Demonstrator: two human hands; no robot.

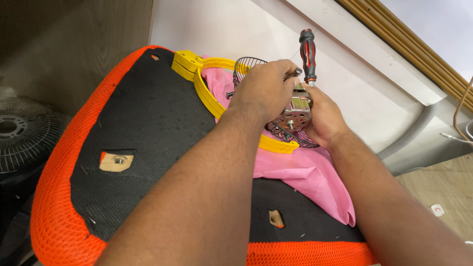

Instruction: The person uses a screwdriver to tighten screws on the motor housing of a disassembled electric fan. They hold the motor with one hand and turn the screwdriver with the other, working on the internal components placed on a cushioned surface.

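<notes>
Both hands grip a silver metal fan motor point(295, 112): left hand point(263, 88) fingers clamped on top, right hand point(322, 118) fingers clamped beside the red-and-black screwdriver point(308, 55).

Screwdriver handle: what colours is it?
Red and black, on the screwdriver; the head view shows it clearly.

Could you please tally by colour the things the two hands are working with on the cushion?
Yellow: 1, the ring
Pink: 1, the cloth
Red and black: 1, the screwdriver
Bare metal: 2, the motor and wire grille
Total: 5
</notes>
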